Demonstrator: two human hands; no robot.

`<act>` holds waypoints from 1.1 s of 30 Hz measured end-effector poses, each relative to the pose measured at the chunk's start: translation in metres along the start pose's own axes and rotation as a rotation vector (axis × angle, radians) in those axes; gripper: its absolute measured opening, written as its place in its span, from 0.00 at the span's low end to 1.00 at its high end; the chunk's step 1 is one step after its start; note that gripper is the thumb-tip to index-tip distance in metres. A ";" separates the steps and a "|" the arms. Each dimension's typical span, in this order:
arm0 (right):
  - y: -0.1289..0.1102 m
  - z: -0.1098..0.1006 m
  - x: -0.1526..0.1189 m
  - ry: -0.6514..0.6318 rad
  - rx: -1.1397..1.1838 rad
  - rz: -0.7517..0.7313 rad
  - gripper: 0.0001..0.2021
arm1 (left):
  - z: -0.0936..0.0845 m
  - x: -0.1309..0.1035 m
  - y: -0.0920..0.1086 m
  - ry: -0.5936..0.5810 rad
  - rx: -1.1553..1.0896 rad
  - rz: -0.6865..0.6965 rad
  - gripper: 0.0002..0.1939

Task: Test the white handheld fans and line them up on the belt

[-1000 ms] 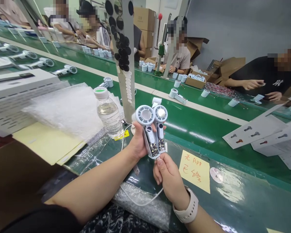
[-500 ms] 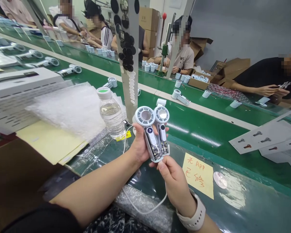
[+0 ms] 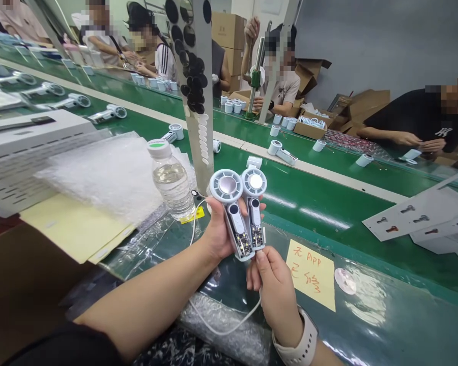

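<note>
The table (image 3: 412, 330) is under both hands, and the two fans (image 3: 234, 223) are up in the air by its far edge. The left hand (image 3: 218, 234) is wrapped round both: thumb outside the near one, fingertips poking out past the back fan (image 3: 255, 216). A firm but soft grip would be best, so the fans don't slip or bump. The right hand (image 3: 273, 274) pinches what looks like the end of the cord (image 3: 222, 334), at the bottom of the back fan. The fingers hide the tip, so I can't tell if it is in. It should go straight, with no twist. The cord's loop, hanging by the table's near edge, should stay loose. Fingers should stay off the bare little parts on the handles.

Now for what is new since half a second ago. Across the belt (image 3: 328, 183), a person (image 3: 284, 89) by the green press (image 3: 255, 79) has one hand up high; it was down low. The right hand's fingertips were under the near fan and are now under the back one. The near fan's tiny screen (image 3: 234, 209) had a white mark; now it is dark.
</note>
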State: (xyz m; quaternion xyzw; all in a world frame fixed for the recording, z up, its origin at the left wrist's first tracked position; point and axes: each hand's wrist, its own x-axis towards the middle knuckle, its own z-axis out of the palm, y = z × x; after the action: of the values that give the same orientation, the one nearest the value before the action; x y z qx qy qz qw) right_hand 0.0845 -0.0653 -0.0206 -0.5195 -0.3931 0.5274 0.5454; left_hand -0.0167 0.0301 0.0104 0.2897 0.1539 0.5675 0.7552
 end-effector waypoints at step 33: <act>-0.012 -0.049 0.028 0.100 0.004 -0.126 0.30 | -0.005 -0.024 -0.022 -0.128 -0.088 -0.522 0.35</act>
State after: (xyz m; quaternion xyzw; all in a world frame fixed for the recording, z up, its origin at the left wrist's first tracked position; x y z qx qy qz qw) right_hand 0.1376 -0.0441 -0.0199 -0.5183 -0.3963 0.4662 0.5975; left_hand -0.0099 0.0047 -0.0089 0.2422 0.1504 0.3406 0.8959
